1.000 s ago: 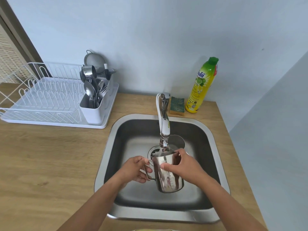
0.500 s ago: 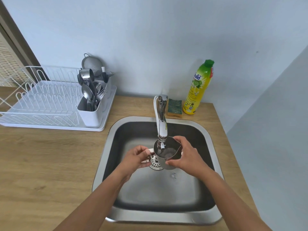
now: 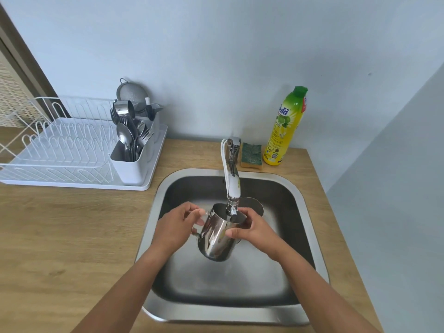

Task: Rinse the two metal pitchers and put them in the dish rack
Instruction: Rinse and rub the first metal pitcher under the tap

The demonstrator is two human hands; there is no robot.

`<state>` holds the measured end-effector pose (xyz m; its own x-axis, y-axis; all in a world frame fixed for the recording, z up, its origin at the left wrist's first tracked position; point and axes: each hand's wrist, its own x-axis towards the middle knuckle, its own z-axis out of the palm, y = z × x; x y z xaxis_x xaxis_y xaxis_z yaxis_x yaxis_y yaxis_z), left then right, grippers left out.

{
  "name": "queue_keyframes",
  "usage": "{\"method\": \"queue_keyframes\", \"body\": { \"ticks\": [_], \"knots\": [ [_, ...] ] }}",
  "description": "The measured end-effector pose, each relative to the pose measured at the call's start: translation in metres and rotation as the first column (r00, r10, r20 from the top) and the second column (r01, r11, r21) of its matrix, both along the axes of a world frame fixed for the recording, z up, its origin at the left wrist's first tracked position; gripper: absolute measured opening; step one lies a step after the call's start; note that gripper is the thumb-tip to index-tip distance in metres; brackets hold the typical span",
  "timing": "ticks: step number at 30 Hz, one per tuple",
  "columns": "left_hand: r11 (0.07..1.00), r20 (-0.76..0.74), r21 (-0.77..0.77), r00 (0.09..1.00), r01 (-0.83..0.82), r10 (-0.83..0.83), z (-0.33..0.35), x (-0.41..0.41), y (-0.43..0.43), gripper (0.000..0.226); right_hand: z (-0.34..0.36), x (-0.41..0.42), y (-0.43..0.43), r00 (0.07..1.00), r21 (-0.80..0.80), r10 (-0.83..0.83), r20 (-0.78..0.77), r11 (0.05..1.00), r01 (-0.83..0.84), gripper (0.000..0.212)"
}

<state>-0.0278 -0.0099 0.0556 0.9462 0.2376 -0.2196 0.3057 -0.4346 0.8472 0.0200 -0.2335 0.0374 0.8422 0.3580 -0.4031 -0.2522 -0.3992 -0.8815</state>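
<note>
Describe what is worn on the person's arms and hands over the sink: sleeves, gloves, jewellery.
Nothing is worn. Both forearms are bare as far up as the picture shows, with no sleeve edge in view. The left hand and right hand are bare too: no gloves, and no ring, watch or bracelet shows on the fingers or wrists. No markings are visible.

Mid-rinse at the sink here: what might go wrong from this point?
1. The pitcher sits close under the faucet spout; lifting it carelessly may knock the rim against it.
2. Wet steel may slip: the right hand grips only the smooth wall, the left hand the handle.
3. The second pitcher behind may get bumped.
</note>
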Motion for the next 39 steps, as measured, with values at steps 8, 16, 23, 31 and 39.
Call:
{"method": "queue_keyframes", "body": {
  "ticks": [8,16,23,31,39],
  "knots": [
    [0.971,-0.068,-0.237,0.998,-0.023,0.007,-0.013,-0.008,-0.011,0.013,0.002,0.002,-0.003,0.999,-0.020,0.034,0.033,0.999,-0.034,0.091],
    [0.968,-0.102,-0.248,0.995,-0.019,-0.006,-0.015,-0.010,-0.008,0.013,-0.003,0.004,-0.003,0.999,0.001,0.032,0.028,0.999,-0.032,0.073],
    [0.974,-0.139,-0.227,0.990,0.007,-0.039,-0.016,-0.010,-0.005,0.014,-0.010,0.005,-0.004,1.000,0.004,0.029,0.001,1.000,-0.029,0.067],
    [0.974,-0.198,-0.226,0.980,-0.016,-0.030,-0.021,-0.011,-0.007,0.016,-0.016,0.003,-0.003,0.999,-0.034,-0.002,-0.042,0.999,0.001,0.071],
    [0.980,-0.296,-0.193,0.955,-0.050,-0.009,-0.033,-0.012,-0.007,0.028,-0.018,0.003,0.004,0.993,-0.121,0.011,-0.117,0.992,-0.025,0.070]
  ]
}}
